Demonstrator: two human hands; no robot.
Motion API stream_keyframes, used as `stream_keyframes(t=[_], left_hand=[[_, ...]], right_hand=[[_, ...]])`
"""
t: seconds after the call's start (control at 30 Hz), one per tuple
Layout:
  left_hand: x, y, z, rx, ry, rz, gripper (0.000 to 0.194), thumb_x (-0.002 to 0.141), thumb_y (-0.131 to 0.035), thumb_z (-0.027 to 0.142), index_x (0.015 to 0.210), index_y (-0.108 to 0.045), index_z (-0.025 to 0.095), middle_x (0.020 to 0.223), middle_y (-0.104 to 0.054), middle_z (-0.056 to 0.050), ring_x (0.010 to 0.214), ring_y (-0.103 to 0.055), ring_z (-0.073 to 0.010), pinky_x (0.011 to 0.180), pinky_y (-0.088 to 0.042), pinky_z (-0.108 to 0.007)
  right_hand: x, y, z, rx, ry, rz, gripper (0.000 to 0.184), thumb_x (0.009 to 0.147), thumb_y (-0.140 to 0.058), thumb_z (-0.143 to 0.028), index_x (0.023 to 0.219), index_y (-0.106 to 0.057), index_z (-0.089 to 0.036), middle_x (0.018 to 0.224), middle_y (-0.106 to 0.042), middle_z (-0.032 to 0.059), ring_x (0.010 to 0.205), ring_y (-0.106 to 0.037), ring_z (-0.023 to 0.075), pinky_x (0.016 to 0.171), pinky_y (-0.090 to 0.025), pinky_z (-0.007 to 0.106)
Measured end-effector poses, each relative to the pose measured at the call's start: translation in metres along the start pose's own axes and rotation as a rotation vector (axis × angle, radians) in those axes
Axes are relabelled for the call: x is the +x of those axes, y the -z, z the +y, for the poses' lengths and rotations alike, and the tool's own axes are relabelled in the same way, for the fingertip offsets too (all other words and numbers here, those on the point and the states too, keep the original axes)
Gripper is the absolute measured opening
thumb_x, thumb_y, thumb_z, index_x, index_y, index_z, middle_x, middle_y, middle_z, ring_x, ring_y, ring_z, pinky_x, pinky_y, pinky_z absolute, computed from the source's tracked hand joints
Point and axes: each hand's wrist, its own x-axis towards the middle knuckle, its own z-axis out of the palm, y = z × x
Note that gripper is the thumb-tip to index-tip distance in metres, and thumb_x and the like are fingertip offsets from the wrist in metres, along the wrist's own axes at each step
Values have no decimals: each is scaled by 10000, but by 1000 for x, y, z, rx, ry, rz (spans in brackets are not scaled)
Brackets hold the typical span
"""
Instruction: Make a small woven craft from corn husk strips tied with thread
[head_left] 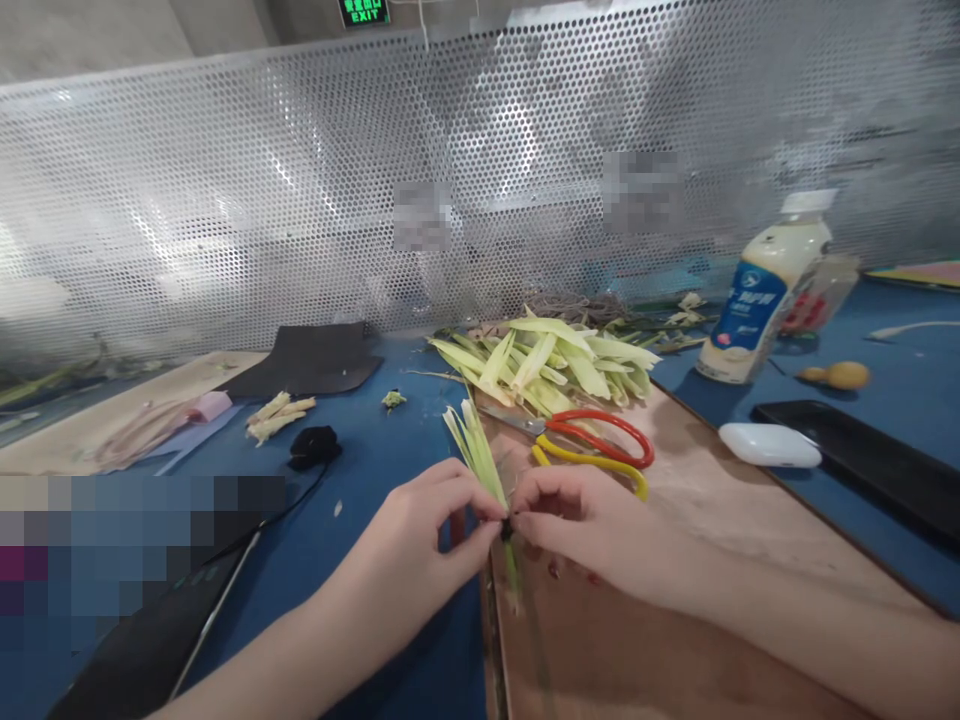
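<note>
A small bundle of narrow pale green leaves [484, 455] stands at a tilt between my hands, with a dark band [508, 527] around its lower part and the stem ends showing below. My left hand [435, 525] is closed in a pinch at the left side of that band. From the right, my right hand [581, 515] pinches at the same dark band, its fingertips almost meeting those of the left. Scissors [596, 440] with one red and one yellow handle lie just beyond my right hand. Behind them is a heap of loose pale green leaves [555, 360].
A brown board [720, 490] lies on the blue table [390, 460]. To the right are a bottle [765, 290], a white earphone case [770, 445] and a black phone [870, 460]. A black ball with a cord [315, 447] and a dark sheet [307, 360] lie left. A perforated metal panel [300, 200] stands behind.
</note>
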Motion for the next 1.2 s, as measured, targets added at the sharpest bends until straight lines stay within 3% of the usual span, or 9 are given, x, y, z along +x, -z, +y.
stream_keyframes(t=[0.17, 0.4, 0.63, 0.87, 1.2], left_hand=[[0, 2, 2, -65, 73, -29, 90, 735, -502, 160, 732, -587, 190, 722, -516, 30, 583, -453, -76, 538, -363, -188], [3, 2, -1, -309, 221, -135, 66, 735, -507, 212, 722, -556, 170, 655, -511, 42, 602, -438, -86, 560, -350, -194], [4, 0, -7, -448, 247, -197, 87, 741, -518, 242, 740, -539, 158, 659, -492, 37, 607, -436, -86, 570, -342, -195], [3, 3, 6, -149, 137, -98, 47, 737, -488, 177, 708, -525, 180, 667, -489, 40, 587, -431, -87, 540, -361, -187], [-2, 7, 2, 142, -192, -46, 119, 792, -456, 134, 813, -556, 195, 832, -525, -7, 664, -520, -82, 619, -447, -181]], right_hand=[[-1, 1, -1, 0, 18, -17, 54, 760, -486, -175, 730, -526, -154, 571, -465, -42, 475, -443, 55, 419, -323, 154], [-4, -3, 2, -127, 85, 64, 64, 776, -468, -194, 739, -514, -170, 594, -484, -37, 528, -457, 73, 466, -335, 178], [-5, -5, 0, -170, 138, 101, 74, 783, -460, -204, 729, -497, -171, 611, -468, -38, 538, -422, 75, 474, -331, 186], [-6, -4, 2, -102, 112, 34, 55, 783, -463, -180, 760, -513, -174, 583, -471, -45, 525, -451, 72, 461, -321, 176], [-5, -3, -3, 60, 16, -21, 66, 788, -456, -159, 751, -511, -163, 562, -461, -54, 462, -444, 49, 405, -310, 147]])
